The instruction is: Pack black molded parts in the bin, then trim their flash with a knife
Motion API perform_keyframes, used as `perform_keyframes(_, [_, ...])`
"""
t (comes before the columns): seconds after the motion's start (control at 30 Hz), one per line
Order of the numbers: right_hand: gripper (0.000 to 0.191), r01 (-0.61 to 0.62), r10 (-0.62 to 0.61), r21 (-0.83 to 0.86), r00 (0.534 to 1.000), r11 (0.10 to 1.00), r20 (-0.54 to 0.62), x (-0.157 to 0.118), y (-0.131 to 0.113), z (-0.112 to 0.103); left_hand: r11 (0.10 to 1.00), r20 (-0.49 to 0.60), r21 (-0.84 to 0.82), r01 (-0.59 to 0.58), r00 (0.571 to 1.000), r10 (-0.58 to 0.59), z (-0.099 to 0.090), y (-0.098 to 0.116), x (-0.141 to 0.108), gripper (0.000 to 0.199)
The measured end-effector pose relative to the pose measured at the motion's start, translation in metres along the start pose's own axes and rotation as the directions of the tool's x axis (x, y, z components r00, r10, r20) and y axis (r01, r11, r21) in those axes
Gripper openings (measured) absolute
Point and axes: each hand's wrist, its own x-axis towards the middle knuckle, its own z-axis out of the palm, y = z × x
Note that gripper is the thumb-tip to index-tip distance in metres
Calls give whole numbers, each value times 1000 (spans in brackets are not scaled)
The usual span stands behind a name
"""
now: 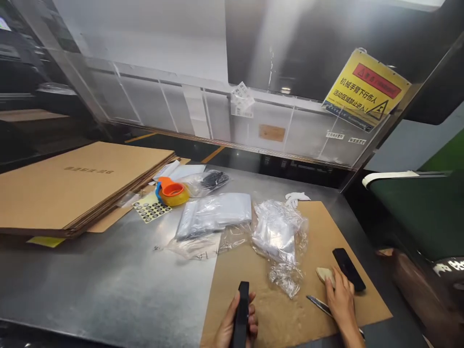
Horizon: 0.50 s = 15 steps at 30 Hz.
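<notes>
My left hand (pixel 234 323), at the bottom centre, is closed around a long black bar-shaped part (pixel 242 309) held up on end. On the right, my right hand (pixel 340 297) has its fingers closed on the edge of a small beige folded cloth (pixel 324 274) lying on the cardboard sheet (pixel 261 295). A second flat black part (pixel 348 269) lies just beyond that hand's fingers. A thin pointed tool (pixel 319 305) rests beside the right hand, its rear end hidden by the hand.
Clear plastic bags (pixel 279 232) and a stack of plastic sleeves (pixel 215 212) lie mid-table. Behind them are an orange tape dispenser (pixel 173 191), a sticker sheet (pixel 151 209) and a bagged black item (pixel 214 180). Flattened cartons (pixel 83 183) fill the left; a white glove (pixel 297 197) lies far right.
</notes>
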Motion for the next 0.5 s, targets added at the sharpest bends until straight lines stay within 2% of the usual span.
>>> perform_keyframes(0.07, [51,4,-4,4,999,1000,40,-13,4,-16,996,-72,-89,8,997,-14,4,4,-7,17])
perform_keyframes(0.13, [44,40,-40,-2,992,999,120,-31,3,-30,997,-108,-71,-6,994,-1,11,7,-13,12])
perform_keyframes(0.23, [36,120,-105,-59,972,991,211,-55,1,-41,1000,-52,-9,-29,998,28,24,7,-20,15])
perform_keyframes(0.3, [36,147,-128,-75,969,986,209,-63,-1,-42,1000,-25,-12,-21,999,20,34,5,-24,27])
perform_keyframes(0.4, [36,112,-116,34,980,993,164,-64,-13,-48,999,-27,33,-29,999,29,46,3,-27,48])
perform_keyframes(0.5, [30,36,-79,210,976,977,203,-60,-49,-64,987,-41,94,-129,990,133,54,2,-29,51])
